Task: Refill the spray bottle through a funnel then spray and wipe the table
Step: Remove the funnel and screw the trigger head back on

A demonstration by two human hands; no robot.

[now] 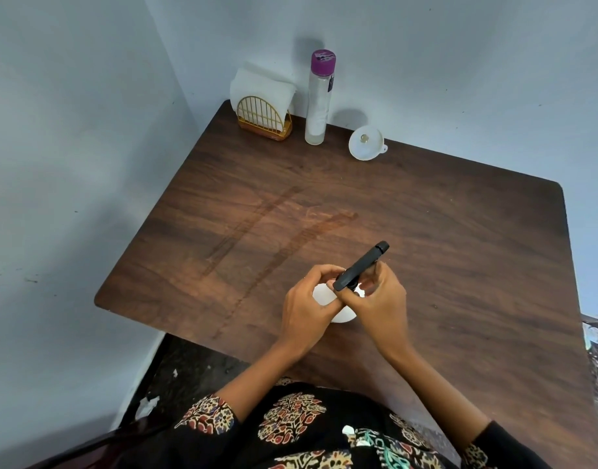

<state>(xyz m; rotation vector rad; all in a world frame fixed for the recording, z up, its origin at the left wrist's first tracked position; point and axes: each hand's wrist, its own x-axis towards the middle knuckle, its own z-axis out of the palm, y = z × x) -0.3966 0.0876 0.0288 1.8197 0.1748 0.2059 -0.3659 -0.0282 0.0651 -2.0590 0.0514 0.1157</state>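
1. The spray bottle [328,304] (white body, black spray head [360,265]) stands at the near middle of the table [460,248].
2. The left hand [307,306] wraps its body.
3. The right hand [380,296] pinches the neck beneath the head.
4. The funnel [367,142] lies at the far edge.

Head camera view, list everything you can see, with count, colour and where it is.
table: one, dark brown wood, set in the corner of the room
napkin holder: one, gold wire, far left corner of the table, holding white napkins
refill bottle: one, clear with purple cap, upright beside the holder
funnel: one, white, far edge, right of the refill bottle
spray bottle: one, white body, near middle, with black spray head on top
left hand: one, grips the bottle body
right hand: one, fingers curled round the spray head
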